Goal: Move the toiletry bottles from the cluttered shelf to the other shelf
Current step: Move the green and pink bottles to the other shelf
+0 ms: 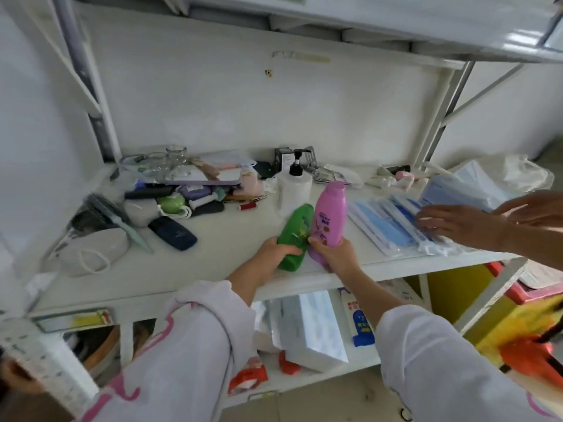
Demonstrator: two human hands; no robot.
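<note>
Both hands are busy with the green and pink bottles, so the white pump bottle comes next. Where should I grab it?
Grip the white cylindrical pump bottle around its straight body, below the black pump head, coming from the front left. The pink bottle crowds its right side, and the narrow pump gives a poor grip.

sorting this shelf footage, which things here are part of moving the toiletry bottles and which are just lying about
Part of the job:
- green bottle, held in the left hand
- pink bottle, held in the right hand
- white pump bottle, standing untouched behind them

Just lying about:
- hairbrush
- glass cups
- packs of blue face masks, under another person's hand
- dark case
</note>
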